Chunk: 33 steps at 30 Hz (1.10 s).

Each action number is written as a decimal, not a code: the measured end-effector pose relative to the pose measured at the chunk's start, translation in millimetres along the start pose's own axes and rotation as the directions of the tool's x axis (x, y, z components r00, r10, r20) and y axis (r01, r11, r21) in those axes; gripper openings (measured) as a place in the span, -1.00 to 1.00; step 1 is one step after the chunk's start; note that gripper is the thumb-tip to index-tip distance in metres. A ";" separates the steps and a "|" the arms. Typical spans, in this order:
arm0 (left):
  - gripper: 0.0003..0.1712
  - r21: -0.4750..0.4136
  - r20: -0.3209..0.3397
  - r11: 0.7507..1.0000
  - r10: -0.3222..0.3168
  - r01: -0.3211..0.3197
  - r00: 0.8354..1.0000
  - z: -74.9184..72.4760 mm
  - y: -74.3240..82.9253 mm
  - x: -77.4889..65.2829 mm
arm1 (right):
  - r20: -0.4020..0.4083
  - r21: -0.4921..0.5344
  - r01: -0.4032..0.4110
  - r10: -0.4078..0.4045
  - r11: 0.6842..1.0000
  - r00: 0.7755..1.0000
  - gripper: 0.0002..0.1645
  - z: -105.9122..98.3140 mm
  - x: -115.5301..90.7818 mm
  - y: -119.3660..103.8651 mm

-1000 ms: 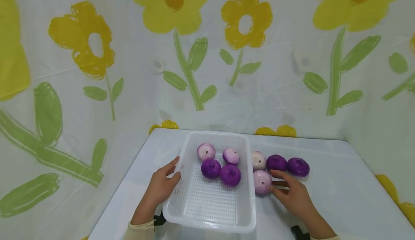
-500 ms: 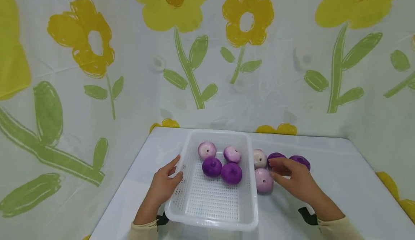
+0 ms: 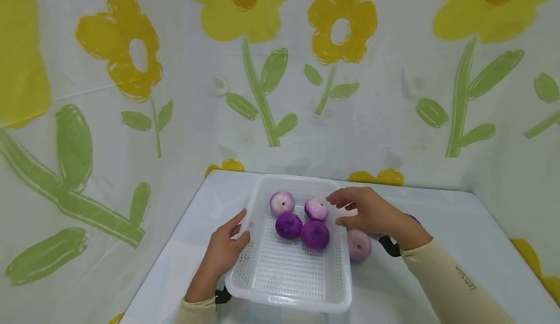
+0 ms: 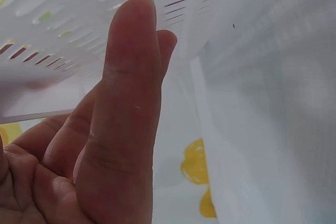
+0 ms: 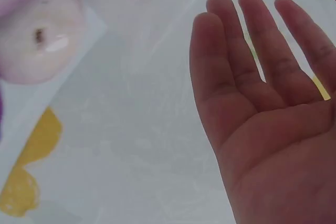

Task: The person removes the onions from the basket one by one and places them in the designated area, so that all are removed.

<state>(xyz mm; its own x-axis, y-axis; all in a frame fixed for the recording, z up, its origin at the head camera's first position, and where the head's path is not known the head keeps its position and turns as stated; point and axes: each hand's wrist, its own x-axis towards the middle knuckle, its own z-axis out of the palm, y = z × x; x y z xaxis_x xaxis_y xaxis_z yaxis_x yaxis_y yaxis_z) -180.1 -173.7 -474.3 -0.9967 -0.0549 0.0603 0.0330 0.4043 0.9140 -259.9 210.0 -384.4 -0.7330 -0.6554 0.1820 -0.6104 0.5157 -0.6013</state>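
My left hand (image 3: pixel 222 248) touches the left side of a white perforated plastic basket (image 3: pixel 288 285), its thumb straight along the slotted wall (image 4: pixel 79 19). Inside the basket lie two pale pink-white onions, one at the back left (image 3: pixel 282 203) and one at the back right, and two dark purple onions in front of them. Over the basket's right rim hovers my right hand (image 3: pixel 372 211), palm facing inward, holding nothing. A pinkish onion (image 3: pixel 359 244) rests on the table against the basket's right side; others there are mostly hidden behind the hand. The right wrist view shows a pale onion (image 5: pixel 47 35).
A white table (image 3: pixel 455 265) carries the basket and the onions. Behind and beside it hangs a white cloth (image 3: pixel 385 110) printed with yellow flowers and green leaves. A bit of a dark purple onion (image 3: pixel 412 218) shows beyond the right wrist.
My right hand has moved from beside the onions on the right, leftward and up, to the basket's right rim. It carries no onion. The left hand stays at the basket.
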 end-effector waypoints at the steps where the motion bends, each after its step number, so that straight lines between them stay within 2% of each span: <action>1: -0.29 0.001 -0.001 1.000 0.000 0.000 1.000 0.3 0.2 0.0 | 0.015 0.001 -0.003 0.003 1.000 1.000 -0.42 -1.6 6.4 -2.3; 11: -0.29 0.013 -0.024 1.000 -0.001 0.001 1.000 1.8 0.4 -0.3 | 0.173 0.010 -0.007 0.005 1.000 0.985 -0.35 -0.9 67.8 -22.1; 16: -0.29 0.009 -0.025 1.000 -0.012 0.012 1.000 3.4 -0.9 0.3 | 0.244 -0.088 -0.024 0.045 0.996 0.969 -0.30 12.8 90.2 -23.8; 25: -0.29 -0.020 -0.010 1.000 -0.004 0.004 1.000 3.9 -2.2 -1.8 | 0.368 -0.207 -0.048 0.123 0.977 0.922 -0.23 44.4 112.3 -33.8; 33: -0.30 -0.024 -0.008 1.000 0.005 -0.005 1.000 3.0 -3.3 -0.7 | 0.412 -0.324 0.035 0.108 0.946 0.905 -0.28 69.9 121.9 -32.1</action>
<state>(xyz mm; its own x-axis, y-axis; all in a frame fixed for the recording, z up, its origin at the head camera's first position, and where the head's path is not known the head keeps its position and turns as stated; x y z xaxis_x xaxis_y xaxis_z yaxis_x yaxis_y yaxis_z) -179.7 -172.2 -478.6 -0.9958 -0.0604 0.0685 0.0402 0.3829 0.9229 -308.7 75.0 -397.3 -0.6054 -0.7647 -0.2207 -0.6997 0.6436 -0.3103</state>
